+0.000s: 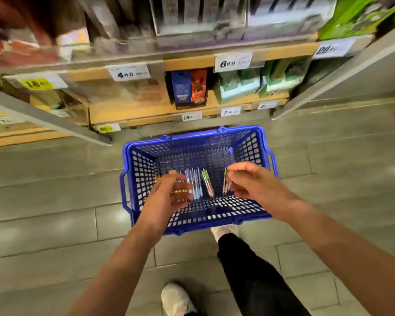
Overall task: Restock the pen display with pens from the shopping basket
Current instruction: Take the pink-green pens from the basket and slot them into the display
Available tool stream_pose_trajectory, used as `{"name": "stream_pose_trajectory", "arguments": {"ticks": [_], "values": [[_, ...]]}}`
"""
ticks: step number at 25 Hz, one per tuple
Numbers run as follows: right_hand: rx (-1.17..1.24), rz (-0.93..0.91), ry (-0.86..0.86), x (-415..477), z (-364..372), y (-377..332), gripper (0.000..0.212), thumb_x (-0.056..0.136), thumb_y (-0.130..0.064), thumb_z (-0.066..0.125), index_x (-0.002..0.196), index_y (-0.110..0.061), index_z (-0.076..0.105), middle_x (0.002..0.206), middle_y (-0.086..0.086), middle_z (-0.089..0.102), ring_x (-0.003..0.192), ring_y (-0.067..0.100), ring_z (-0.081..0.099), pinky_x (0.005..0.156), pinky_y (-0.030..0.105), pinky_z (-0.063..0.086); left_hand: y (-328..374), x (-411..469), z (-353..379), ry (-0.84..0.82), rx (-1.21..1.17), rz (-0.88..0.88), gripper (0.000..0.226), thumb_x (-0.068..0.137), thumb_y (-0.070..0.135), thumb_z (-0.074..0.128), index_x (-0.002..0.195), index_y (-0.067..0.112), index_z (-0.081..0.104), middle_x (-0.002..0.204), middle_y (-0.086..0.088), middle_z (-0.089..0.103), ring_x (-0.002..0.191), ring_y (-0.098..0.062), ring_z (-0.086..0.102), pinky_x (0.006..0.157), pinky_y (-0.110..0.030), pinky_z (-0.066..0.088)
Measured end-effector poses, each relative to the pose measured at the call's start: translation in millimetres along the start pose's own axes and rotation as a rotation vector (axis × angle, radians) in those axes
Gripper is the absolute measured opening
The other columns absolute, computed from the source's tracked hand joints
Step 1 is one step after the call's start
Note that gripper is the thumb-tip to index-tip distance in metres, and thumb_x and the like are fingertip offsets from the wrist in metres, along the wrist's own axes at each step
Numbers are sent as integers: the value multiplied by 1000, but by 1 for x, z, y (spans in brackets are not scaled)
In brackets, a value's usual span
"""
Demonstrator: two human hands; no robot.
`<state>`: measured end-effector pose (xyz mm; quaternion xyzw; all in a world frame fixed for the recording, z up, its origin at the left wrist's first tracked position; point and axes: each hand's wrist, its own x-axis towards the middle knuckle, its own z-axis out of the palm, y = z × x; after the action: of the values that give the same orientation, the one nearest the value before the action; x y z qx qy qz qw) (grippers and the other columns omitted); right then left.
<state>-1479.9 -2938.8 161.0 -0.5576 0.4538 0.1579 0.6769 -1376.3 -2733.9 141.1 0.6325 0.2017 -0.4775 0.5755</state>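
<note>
Basket: blue plastic shopping basket [267,156], walls a grid of square holes.
Pens: clear-barrelled pens [195,184] with pale blue ends; green-topped pens [206,179].
Floor: grey rectangular floor tiles [55,197].
Shelving: tan wooden shelf edges [146,110]; white paper price tags [233,62], black digits; yellow price tag [35,83].
Boxes: blue cardboard box [181,86]; red cardboard box [198,84].
Clothing: black trousers [249,272]; white shoes [176,297].

Blue perforated plastic basket [214,213]: smooth, glossy. Slim clear plastic pens [195,185] inside the basket: shiny. Grey floor tiles [55,224] under the basket: smooth, semi-gloss glare. Tan shelf boards [128,110] beyond the basket: matt, wood-look. White price labels [233,62]: paper. Black trouser leg [249,277]: matt cloth.
</note>
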Motion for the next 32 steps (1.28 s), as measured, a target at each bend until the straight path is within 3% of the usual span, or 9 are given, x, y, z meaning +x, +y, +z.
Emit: {"name": "stream_pose_trajectory", "arguments": {"ticks": [4, 8, 15, 18, 22, 25, 27, 29, 32], "values": [[-134, 28, 34, 100, 6, 94, 10, 93, -20, 70, 103, -22, 67, 85, -1, 72, 70, 6, 69, 63, 19, 55, -63, 105, -6, -24, -8, -36, 35, 108, 38, 42, 96, 14, 64, 90, -9, 73, 75, -22, 66, 71, -33, 49], [-384, 11, 22, 192, 2, 146, 10, 94, -24, 70, 103, -23, 66, 86, 4, 73, 75, 17, 69, 79, 39, 59, -103, 179, -4, 0, -80, -161, 37, 109, 38, 39, 107, 9, 61, 102, -15, 72, 87, -27, 66, 80, -35, 52], [-1539, 30, -168, 319, 24, 178, 54, 96, -62, 49, 103, -13, 70, 101, 6, 67, 105, 24, 64, 76, 25, 46, -129, 245, 1, 70, 50, -204, 33, 111, 30, 37, 109, 8, 61, 92, -11, 70, 76, -22, 63, 72, -31, 51], [-1553, 110, -139, 346, 41, 203, 60, 88, -73, 52, 75, -15, 56, 80, 1, 52, 72, 16, 54, 54, 23, 38, -136, 254, -8, 36, 186, -187, 37, 110, 35, 40, 103, 8, 64, 93, -10, 73, 82, -22, 64, 75, -32, 50], [-1500, 20, -48, 356, 40, 216, 54, 91, -60, 61, 107, -8, 59, 73, -3, 48, 54, 7, 44, 36, 14, 29, -133, 263, -17, 18, 258, -138, 35, 109, 33, 38, 90, 15, 61, 83, -6, 70, 71, -18, 61, 66, -29, 43], [-1492, 21, -123, 352, 31, 210, 39, 98, -36, 59, 121, -4, 60, 90, 2, 57, 76, 14, 59, 51, 13, 40, -125, 266, -15, 8, 286, -95, 32, 108, 33, 37, 91, 17, 59, 80, -4, 69, 67, -16, 61, 64, -29, 43], [-1476, 51, -135, 347, 25, 207, 19, 97, -25, 60, 99, -7, 65, 97, 7, 63, 82, 17, 62, 58, 18, 44, -123, 263, -12, -20, 294, -72, 30, 108, 32, 39, 93, 17, 59, 76, -3, 70, 66, -16, 62, 64, -30, 44], [-1376, 75, -116, 341, 20, 201, 24, 98, -26, 58, 79, -11, 60, 82, 4, 62, 68, 13, 59, 56, 23, 44, -123, 258, -11, -31, 302, -62, 28, 107, 33, 42, 95, 16, 61, 74, -2, 73, 67, -16, 64, 65, -30, 45], [-1278, 64, -138, 333, 18, 191, 30, 102, -33, 52, 94, -5, 60, 96, 7, 68, 81, 13, 67, 69, 27, 53, -129, 254, -13, -37, 318, -26, 25, 106, 30, 45, 102, 14, 64, 77, -1, 75, 73, -18, 67, 71, -31, 49]]}}
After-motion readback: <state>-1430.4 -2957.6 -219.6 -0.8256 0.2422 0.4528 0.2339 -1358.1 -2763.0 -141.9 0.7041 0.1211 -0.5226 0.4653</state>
